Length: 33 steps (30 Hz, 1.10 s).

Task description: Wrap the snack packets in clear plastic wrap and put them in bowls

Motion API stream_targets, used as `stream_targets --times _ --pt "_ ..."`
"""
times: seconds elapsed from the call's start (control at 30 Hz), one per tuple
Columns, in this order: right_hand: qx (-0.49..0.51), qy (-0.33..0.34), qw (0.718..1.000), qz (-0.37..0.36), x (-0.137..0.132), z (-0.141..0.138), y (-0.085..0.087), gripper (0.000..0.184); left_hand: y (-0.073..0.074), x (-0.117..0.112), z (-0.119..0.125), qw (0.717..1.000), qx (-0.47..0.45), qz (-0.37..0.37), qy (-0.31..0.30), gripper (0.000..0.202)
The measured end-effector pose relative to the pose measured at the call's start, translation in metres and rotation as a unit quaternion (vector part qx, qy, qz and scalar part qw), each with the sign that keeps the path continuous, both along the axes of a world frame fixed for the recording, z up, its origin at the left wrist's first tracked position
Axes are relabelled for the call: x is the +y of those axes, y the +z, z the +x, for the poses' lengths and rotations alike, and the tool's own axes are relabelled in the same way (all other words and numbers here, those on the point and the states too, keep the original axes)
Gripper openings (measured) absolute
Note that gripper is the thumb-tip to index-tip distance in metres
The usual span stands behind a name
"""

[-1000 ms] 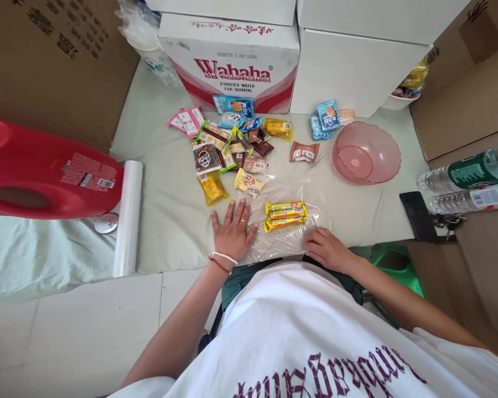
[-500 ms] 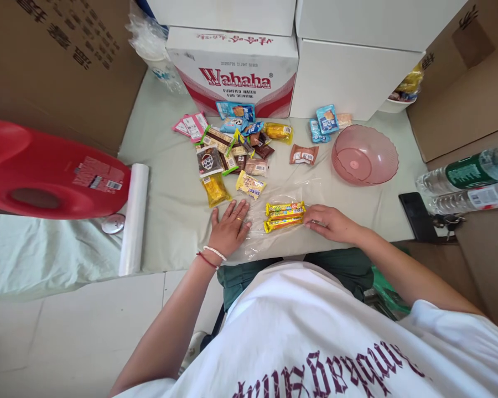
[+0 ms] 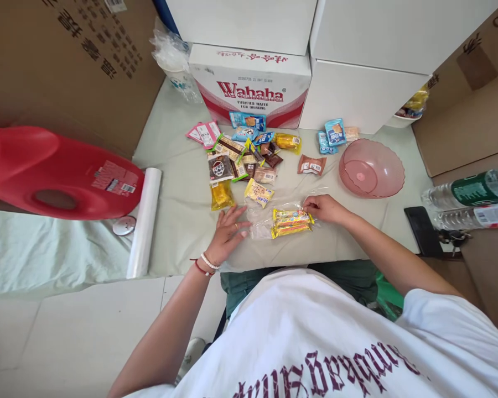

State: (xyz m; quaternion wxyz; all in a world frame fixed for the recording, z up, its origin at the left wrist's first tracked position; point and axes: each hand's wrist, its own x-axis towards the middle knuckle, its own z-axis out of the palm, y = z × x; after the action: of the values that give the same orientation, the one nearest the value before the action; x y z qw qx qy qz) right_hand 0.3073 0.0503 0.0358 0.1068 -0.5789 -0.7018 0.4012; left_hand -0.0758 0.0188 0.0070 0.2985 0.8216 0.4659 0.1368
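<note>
Three yellow-wrapped snack bars [image 3: 292,228] lie side by side on a sheet of clear plastic film [image 3: 260,228] near the table's front edge. Some film seems to lie over the bars as well. At their right end, my right hand [image 3: 327,209] has its fingers pinched together on the film. My left hand [image 3: 228,235] is open at the film's left edge, fingers spread and partly lifted, holding nothing. Beyond it are a yellow snack packet [image 3: 221,195] and a cream-coloured snack packet [image 3: 258,192].
A pile of wrapped snacks [image 3: 232,148] sits before the Wahaha carton [image 3: 253,83]. A pink bowl [image 3: 371,168] stands right, near a black phone [image 3: 422,229] and water bottles [image 3: 473,190]. At left are a plastic roll [image 3: 145,224] and a red jug [image 3: 62,166].
My left hand has lifted from lying flat and moved left off the film. My right hand has shifted to the bars' upper right end, drawing film over them. The view has tilted slightly.
</note>
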Motion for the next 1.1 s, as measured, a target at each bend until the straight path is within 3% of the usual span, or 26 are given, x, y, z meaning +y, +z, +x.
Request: stream_targets --times 0.13,0.27,0.37,0.43,0.53,0.6,0.73,0.87,0.97,1.1 --pt "-0.006 -0.016 1.0 -0.007 -0.002 0.0 -0.005 0.022 -0.007 -0.004 0.026 0.993 0.021 0.024 0.111 0.028" --pt "-0.011 -0.053 0.998 -0.013 -0.009 0.002 -0.008 0.028 -0.014 -0.006 0.041 0.972 -0.022 0.052 0.228 0.025" --pt "-0.014 -0.068 0.998 -0.004 -0.014 0.002 -0.01 0.028 -0.01 -0.025 0.039 0.946 -0.023 0.116 0.301 0.028" --pt "-0.016 -0.068 0.998 0.008 -0.016 0.001 -0.011 0.026 -0.002 -0.047 0.039 0.933 0.003 0.175 0.315 0.031" --pt "-0.029 -0.061 0.997 0.023 -0.017 -0.001 -0.012 0.022 0.011 -0.077 0.052 0.946 0.018 0.226 0.231 0.029" --pt "-0.038 -0.055 0.997 0.028 -0.017 -0.002 -0.012 0.019 0.017 -0.084 0.071 0.964 0.005 0.222 0.146 0.03" --pt "-0.074 -0.025 0.996 0.031 -0.016 -0.005 -0.005 0.015 0.016 -0.061 0.118 0.984 0.021 0.174 0.009 0.048" --pt "-0.12 0.02 0.992 0.04 -0.002 -0.007 0.015 0.013 0.005 -0.033 0.141 0.987 0.053 0.152 0.014 0.047" --pt "-0.127 0.011 0.988 0.09 0.023 -0.013 0.028 0.017 0.0 -0.03 0.141 0.986 0.063 0.153 0.015 0.045" --pt "-0.14 0.074 0.975 0.154 0.06 -0.037 0.023 0.032 -0.003 -0.035 0.139 0.984 0.07 0.161 0.016 0.046"
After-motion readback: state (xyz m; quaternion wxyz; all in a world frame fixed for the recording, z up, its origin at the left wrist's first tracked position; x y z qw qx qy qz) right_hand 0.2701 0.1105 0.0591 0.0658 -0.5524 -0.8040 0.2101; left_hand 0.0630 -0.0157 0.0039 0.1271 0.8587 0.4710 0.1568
